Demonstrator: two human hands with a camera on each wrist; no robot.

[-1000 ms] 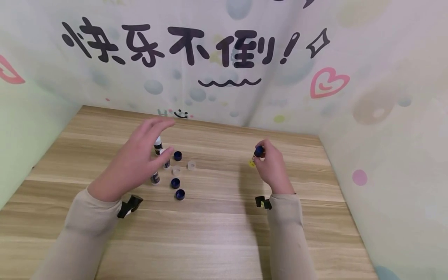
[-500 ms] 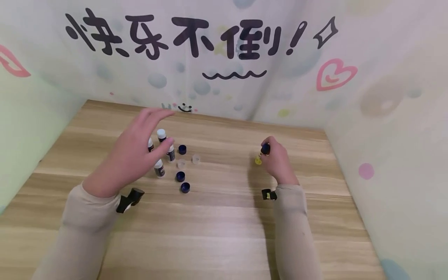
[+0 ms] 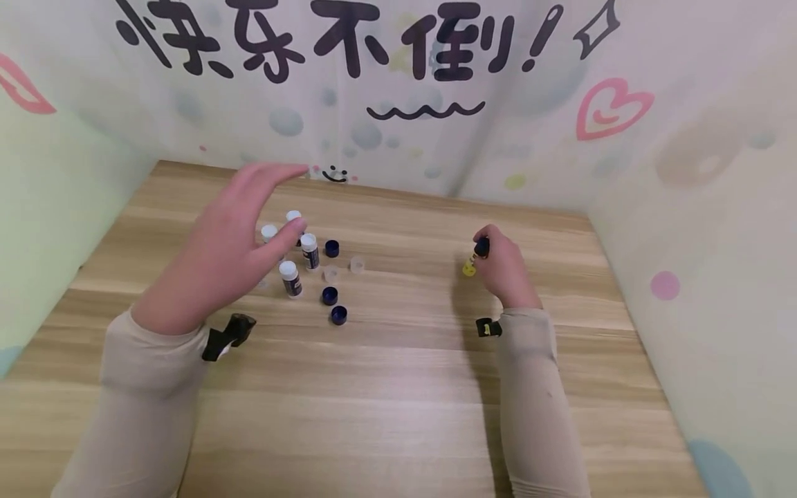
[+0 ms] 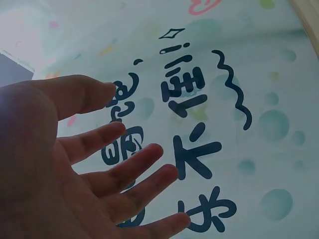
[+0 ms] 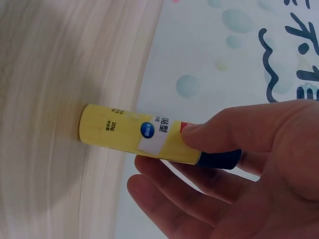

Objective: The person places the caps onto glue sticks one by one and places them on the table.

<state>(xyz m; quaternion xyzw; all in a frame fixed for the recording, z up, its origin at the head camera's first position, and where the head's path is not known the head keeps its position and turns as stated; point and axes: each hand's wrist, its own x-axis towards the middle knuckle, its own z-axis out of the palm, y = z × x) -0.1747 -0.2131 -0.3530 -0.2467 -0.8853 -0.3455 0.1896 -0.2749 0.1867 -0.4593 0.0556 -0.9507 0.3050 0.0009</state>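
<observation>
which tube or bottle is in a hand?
The yellow tube with the dark blue end, in the right hand; the white-topped bottles stand near the left hand.

Left hand (image 3: 214, 252) partly hides 2 bottles (image 3: 268, 232) (too small to read)

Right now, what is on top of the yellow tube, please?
A dark blue cap is on top of the yellow tube, partly covered by the right hand. What lies under the cap cannot be seen, because the cap hides it.

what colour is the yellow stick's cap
The cap is dark blue, clearest in the right wrist view.
</observation>
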